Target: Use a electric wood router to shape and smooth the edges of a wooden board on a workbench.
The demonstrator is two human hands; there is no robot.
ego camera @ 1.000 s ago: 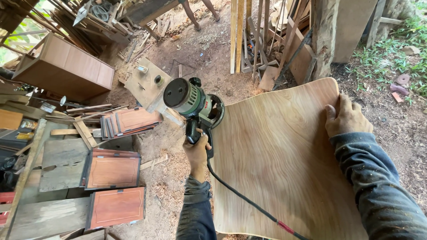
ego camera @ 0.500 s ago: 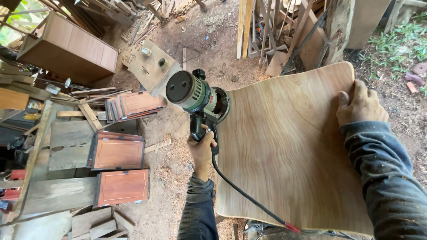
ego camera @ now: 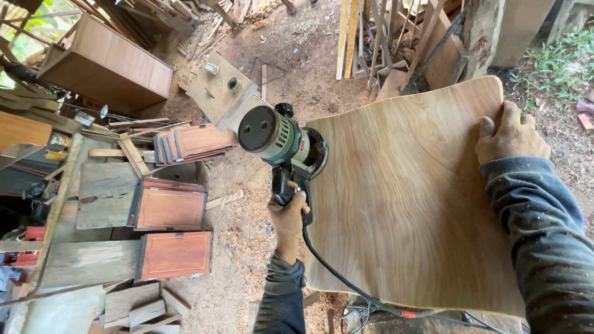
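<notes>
The left hand [ego camera: 288, 213] grips the black handle of a green and black electric router [ego camera: 281, 141], whose body lies tilted, its round top pointing left, away from the large curved plywood panel [ego camera: 402, 198]. The right hand [ego camera: 508, 135] clasps the panel's far edge. The base is partly hidden behind the panel's left edge.

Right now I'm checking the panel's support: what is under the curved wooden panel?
Mostly hidden. The curved wooden panel covers its support; only sawdust-strewn ground and a black cable show along its near edge.
</notes>
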